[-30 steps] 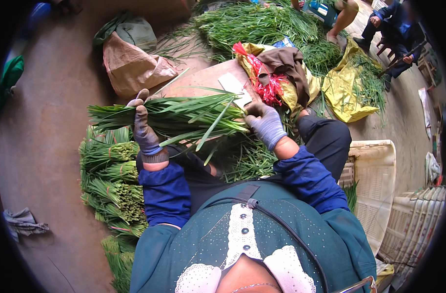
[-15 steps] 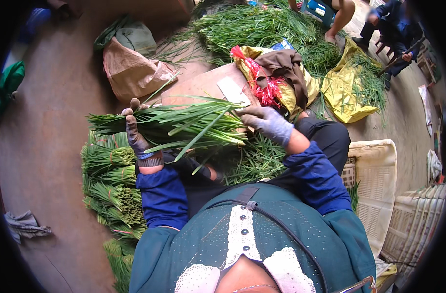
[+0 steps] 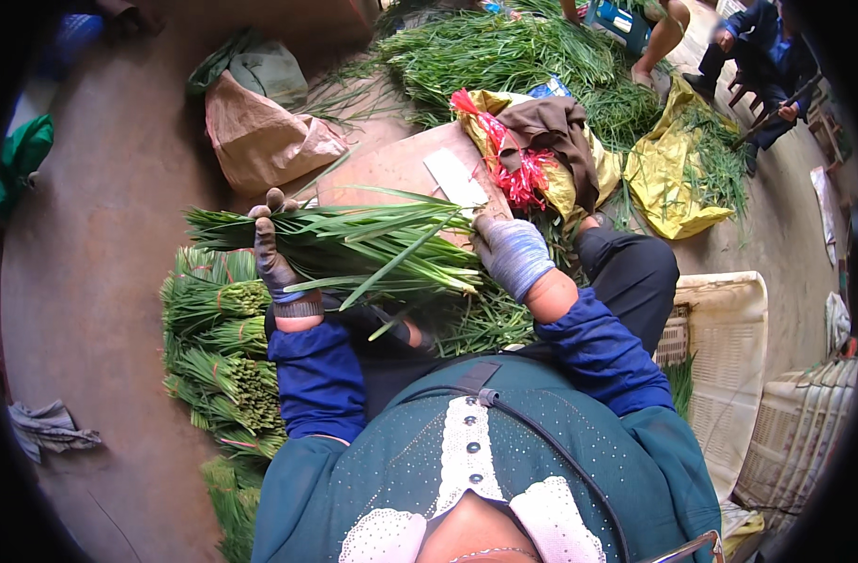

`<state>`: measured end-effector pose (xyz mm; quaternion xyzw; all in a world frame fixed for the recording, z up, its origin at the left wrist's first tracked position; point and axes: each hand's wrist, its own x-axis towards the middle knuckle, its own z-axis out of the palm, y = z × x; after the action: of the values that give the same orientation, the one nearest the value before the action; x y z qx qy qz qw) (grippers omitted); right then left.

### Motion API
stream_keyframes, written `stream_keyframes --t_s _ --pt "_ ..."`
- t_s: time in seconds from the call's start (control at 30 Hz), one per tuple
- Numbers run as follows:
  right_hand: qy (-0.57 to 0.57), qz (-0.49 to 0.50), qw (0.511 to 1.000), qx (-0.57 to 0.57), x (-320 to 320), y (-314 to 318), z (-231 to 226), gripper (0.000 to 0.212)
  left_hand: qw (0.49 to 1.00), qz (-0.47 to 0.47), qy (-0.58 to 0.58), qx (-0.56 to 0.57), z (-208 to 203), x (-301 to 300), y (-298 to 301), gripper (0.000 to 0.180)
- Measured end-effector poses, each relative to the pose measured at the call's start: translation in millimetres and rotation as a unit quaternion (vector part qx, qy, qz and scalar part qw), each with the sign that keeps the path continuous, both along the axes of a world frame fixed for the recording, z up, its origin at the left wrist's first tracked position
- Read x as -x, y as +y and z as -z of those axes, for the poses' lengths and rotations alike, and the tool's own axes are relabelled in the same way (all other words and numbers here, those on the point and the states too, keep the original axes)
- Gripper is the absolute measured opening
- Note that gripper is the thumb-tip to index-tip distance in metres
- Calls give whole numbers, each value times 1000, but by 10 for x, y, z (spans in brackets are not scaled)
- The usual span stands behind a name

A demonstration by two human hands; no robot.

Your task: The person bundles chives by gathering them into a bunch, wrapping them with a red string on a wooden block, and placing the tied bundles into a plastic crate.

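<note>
A loose bunch of green chives (image 3: 373, 246) lies across my gloved left hand (image 3: 274, 249), with leaf tips pointing left and pale stem ends right. The left thumb and fingers wrap round its leafy part. At the stem ends is my gloved right hand (image 3: 515, 255), back upward and fingers curled in. Its fingertips are close to the upper stems; whatever they pinch is hidden. Beneath both hands a board (image 3: 382, 178) bears a white strip (image 3: 454, 176). More loose chives (image 3: 485, 324) lie below the right hand.
Tied chive bundles (image 3: 224, 361) are stacked at my left. A pink sack (image 3: 260, 136) stands far left; a yellow sack with brown cloth (image 3: 551, 131) lies past the board. Behind it spreads a large chive heap (image 3: 504, 52). A cream crate (image 3: 729, 366) is at my right. Two other people sit far right.
My right hand has turned and drawn slightly right and down at the stem ends, its fingers more curled. The left hand keeps its hold on the bunch. The whole view has shifted slightly.
</note>
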<state>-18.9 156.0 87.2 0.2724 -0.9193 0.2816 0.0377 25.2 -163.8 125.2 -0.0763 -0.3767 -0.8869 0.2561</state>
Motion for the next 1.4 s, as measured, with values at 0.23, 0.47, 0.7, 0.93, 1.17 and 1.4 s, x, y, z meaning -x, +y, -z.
stream_keyframes --t_s 0.23,0.47,0.7,0.93,1.17,1.4 --pt "-112 -31 976 -187 -78 311 173 17 999 9 -15 -27 113 -12 -156 17" --pt "-151 -67 983 82 39 504 175 49 998 -4 -1 -56 115 -13 -282 18" --pt "-555 -159 682 448 205 158 14 52 996 4 -18 -84 147 30 -286 18" --pt "-543 -157 607 559 293 719 60 20 996 -41 -38 -73 160 -21 -352 15" --pt "-218 -151 964 -25 73 633 513 56 994 -48 -34 -89 208 -16 -467 17" --pt "-484 0 752 447 352 100 -32 20 989 -22 -64 -129 219 46 -315 19"
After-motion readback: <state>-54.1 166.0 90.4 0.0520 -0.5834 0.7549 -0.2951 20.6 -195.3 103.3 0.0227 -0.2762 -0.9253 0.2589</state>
